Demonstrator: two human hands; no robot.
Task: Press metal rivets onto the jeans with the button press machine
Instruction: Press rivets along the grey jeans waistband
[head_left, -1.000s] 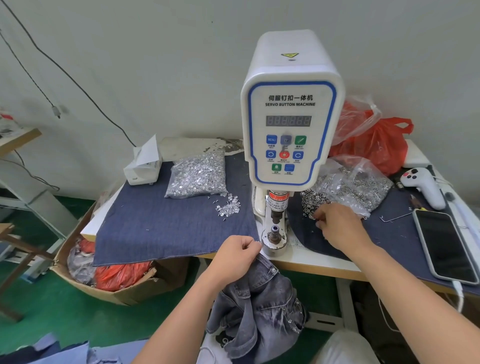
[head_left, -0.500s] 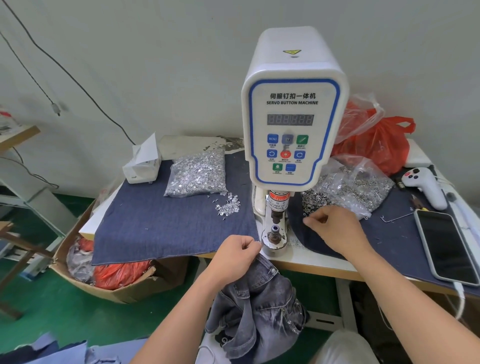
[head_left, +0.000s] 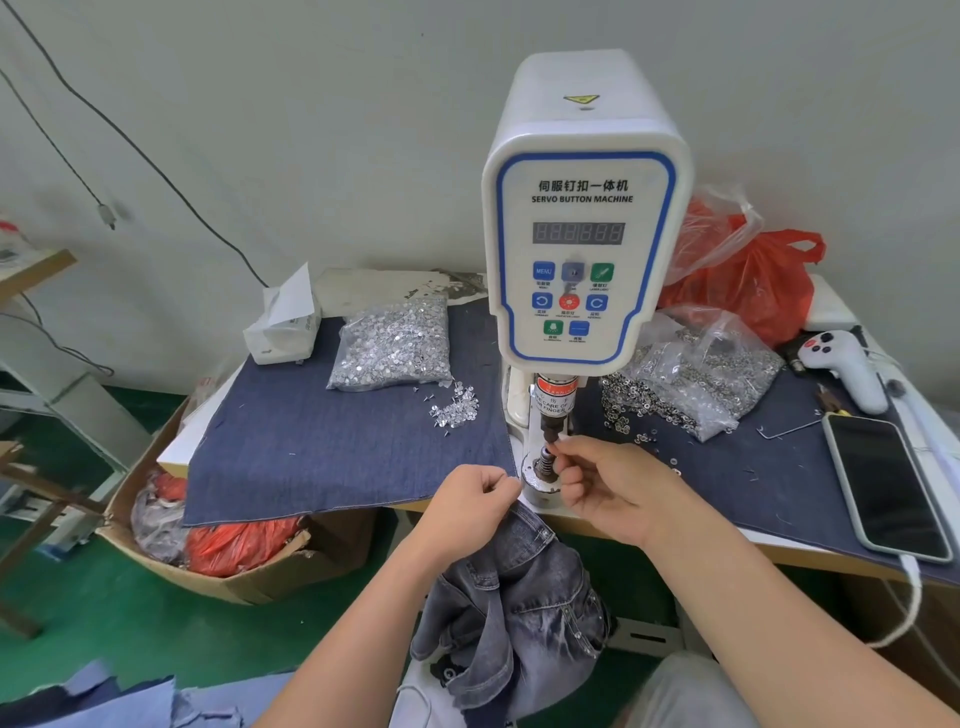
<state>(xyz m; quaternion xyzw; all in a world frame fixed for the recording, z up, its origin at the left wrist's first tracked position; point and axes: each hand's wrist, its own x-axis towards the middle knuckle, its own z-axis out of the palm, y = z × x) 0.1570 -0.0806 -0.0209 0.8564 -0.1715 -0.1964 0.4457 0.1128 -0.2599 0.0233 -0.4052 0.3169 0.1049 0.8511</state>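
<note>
Left hand (head_left: 470, 501): fingers curled, gripping the jeans (head_left: 524, 597) at the table (head_left: 727, 545) edge.
Right hand (head_left: 613, 483): pinching something too small to tell at the press (head_left: 582, 228) die, 3 o'clock side.

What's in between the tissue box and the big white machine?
In the head view, a clear bag of silver rivets lies on blue denim between the tissue box and the machine.

Gap between punch (head_left: 551, 427) and lower die (head_left: 545, 460) narrow, occupied by right hand (head_left: 613, 486) fingertips. Left of left hand (head_left: 475, 501): bare denim cloth (head_left: 322, 457) on counter, passable. Right of right hand: loose rivets (head_left: 649, 410), bag (head_left: 706, 384), phone (head_left: 883, 483) obstruct
</note>
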